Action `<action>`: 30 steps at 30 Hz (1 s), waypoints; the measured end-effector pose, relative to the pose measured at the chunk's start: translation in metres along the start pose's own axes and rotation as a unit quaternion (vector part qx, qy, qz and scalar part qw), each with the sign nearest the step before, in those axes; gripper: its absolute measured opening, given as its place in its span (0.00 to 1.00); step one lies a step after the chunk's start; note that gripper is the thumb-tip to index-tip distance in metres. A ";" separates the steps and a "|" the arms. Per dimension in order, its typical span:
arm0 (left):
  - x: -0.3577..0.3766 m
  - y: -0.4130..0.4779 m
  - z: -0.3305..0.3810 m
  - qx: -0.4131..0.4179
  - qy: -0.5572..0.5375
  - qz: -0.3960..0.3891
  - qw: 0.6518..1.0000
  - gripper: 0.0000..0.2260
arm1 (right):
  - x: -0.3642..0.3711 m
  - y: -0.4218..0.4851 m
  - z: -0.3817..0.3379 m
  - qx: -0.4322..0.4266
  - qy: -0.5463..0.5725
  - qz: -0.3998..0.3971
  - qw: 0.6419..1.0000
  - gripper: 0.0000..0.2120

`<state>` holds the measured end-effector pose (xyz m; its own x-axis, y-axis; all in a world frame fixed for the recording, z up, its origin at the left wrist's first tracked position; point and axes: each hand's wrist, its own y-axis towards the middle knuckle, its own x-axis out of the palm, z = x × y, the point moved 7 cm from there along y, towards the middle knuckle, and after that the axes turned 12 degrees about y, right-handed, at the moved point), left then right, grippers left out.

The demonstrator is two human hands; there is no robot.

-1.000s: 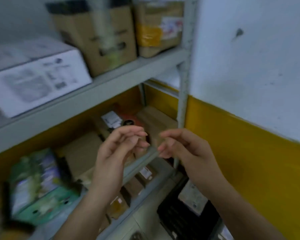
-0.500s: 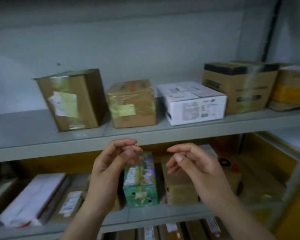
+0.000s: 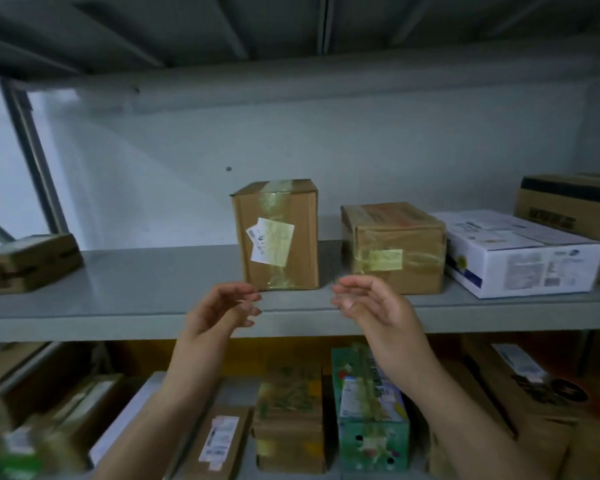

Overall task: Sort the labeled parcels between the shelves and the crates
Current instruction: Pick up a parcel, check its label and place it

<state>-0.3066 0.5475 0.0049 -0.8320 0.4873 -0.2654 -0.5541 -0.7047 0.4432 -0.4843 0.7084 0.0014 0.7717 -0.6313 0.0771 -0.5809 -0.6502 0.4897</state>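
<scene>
Both hands have gone up and moved apart since half a second ago. Back then they were close together in front of the green box [image 3: 371, 427]; now they are up at the front edge of the shelf [image 3: 135, 289] above it. The view has swung left too, so the tall box [image 3: 277, 216] now sits in the middle.

The left hand [image 3: 222, 306] has its fingers bent loosely, tips near the thumb. Its grip is loose and holds nothing. The right hand [image 3: 371, 306] is the same: fingers softly curled, grip released, nothing in it. The hands are apart, palms turned toward each other, and the tall box shows in the gap between them, just behind. Neither hand touches it.

The tall box stands upright on the shelf. It is brown, with shiny tape down its front and a white label [image 3: 270, 245] stuck on a bit crooked. Just beside it on the right is a low box [image 3: 392, 237], brown and wrapped in tape. Next comes a white box [image 3: 520, 258], right up against the low box. Behind that, at the far right, is a dark-topped box [image 3: 575, 209]. Well off to the left lies a flat box [image 3: 24, 261].

On the shelf below, the green box stands beside a taped box [image 3: 288, 420]. More parcels lie around them, too blurry to tell apart.
</scene>
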 end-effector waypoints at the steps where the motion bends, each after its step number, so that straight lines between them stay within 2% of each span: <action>1: -0.008 0.011 -0.003 0.003 0.014 0.004 1.000 0.09 | 0.006 0.012 0.002 -0.004 -0.021 0.000 1.000 0.10; 5: -0.029 0.057 -0.018 -0.010 0.041 0.028 0.999 0.11 | 0.021 0.062 0.009 0.019 -0.068 0.020 0.997 0.20; 10: -0.037 0.129 -0.028 -0.054 0.022 0.041 0.997 0.19 | 0.031 0.128 0.009 0.050 -0.103 0.040 0.993 0.32; 14: -0.026 0.175 -0.022 -0.097 0.021 -0.008 0.995 0.29 | 0.031 0.172 0.003 0.079 -0.067 0.087 0.991 0.36; 20: 0.003 0.198 -0.026 -0.161 0.007 -0.089 0.983 0.37 | 0.042 0.207 0.029 0.175 0.001 0.050 0.983 0.51; 23: 0.010 0.193 -0.029 -0.161 0.011 -0.112 0.981 0.33 | 0.046 0.207 0.039 0.186 0.006 0.043 0.982 0.49; 27: 0.001 0.178 -0.029 -0.137 -0.006 -0.098 0.986 0.28 | 0.052 0.183 0.027 0.161 -0.007 0.054 0.985 0.39; 30: -0.008 0.158 -0.022 -0.121 -0.016 -0.095 0.988 0.30 | 0.054 0.160 0.017 0.148 0.014 0.056 0.987 0.40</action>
<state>-0.3879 0.4206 0.0578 -0.7130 0.6356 -0.2959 -0.6941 -0.6996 0.1696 -0.5401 0.5630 0.0697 0.7023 -0.6975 0.1424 -0.7105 -0.6744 0.2010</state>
